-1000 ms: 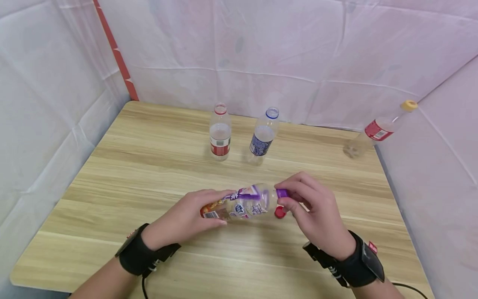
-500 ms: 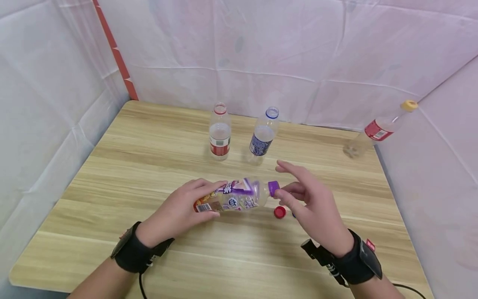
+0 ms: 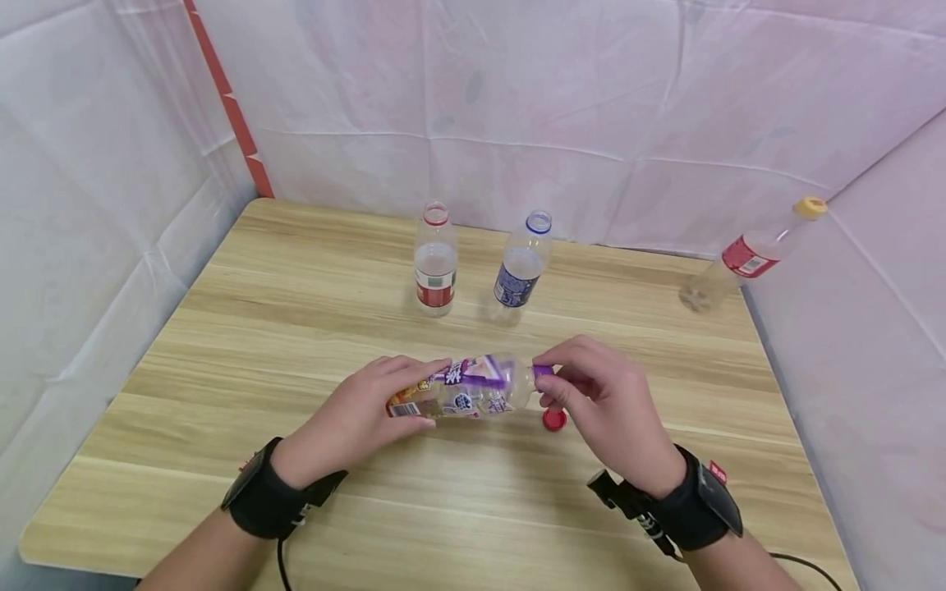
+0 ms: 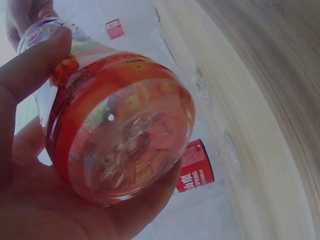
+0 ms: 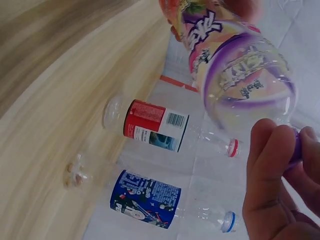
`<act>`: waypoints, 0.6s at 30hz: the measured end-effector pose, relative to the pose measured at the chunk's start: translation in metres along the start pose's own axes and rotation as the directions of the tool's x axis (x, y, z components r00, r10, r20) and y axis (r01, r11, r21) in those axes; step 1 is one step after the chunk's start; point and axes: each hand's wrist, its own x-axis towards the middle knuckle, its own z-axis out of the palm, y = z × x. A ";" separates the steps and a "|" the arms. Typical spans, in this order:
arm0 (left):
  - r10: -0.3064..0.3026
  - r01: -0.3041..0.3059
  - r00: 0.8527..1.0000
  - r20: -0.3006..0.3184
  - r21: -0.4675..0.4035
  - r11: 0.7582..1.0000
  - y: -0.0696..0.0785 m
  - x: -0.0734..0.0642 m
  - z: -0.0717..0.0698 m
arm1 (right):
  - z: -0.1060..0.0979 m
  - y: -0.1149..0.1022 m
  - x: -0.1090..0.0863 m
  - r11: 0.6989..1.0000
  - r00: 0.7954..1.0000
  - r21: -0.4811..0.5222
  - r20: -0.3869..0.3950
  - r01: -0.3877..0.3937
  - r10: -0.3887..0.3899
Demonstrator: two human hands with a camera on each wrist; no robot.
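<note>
A clear plastic bottle (image 3: 473, 387) with a purple and orange label lies tilted sideways above the table. My left hand (image 3: 365, 410) grips it around its base, and the left wrist view shows that base (image 4: 130, 135) close up with fingers curled about it. At the neck, the purple cap (image 3: 543, 373) is pinched between the thumb and fingers of my right hand (image 3: 602, 402). The right wrist view shows only a sliver of that cap (image 5: 296, 150) between the fingers. Beneath the right hand a loose red cap (image 3: 554, 419) lies on the table.
Two uncapped bottles stand at the back: one with a red and white label (image 3: 436, 279), one with a blue label (image 3: 516, 283). A bottle with a yellow cap (image 3: 739, 258) stands at the right edge. White cloth walls (image 3: 517, 98) enclose the wooden table (image 3: 222, 353).
The bottle and left hand have shifted slightly left. My right hand loosened its fingers from the purple cap half a second ago and pinches it again now.
</note>
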 end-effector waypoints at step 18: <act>-0.039 0.052 0.996 0.084 -0.160 0.986 -0.007 0.000 -0.003 | 0.000 0.002 0.002 0.992 0.998 -0.105 0.033 0.065 -0.062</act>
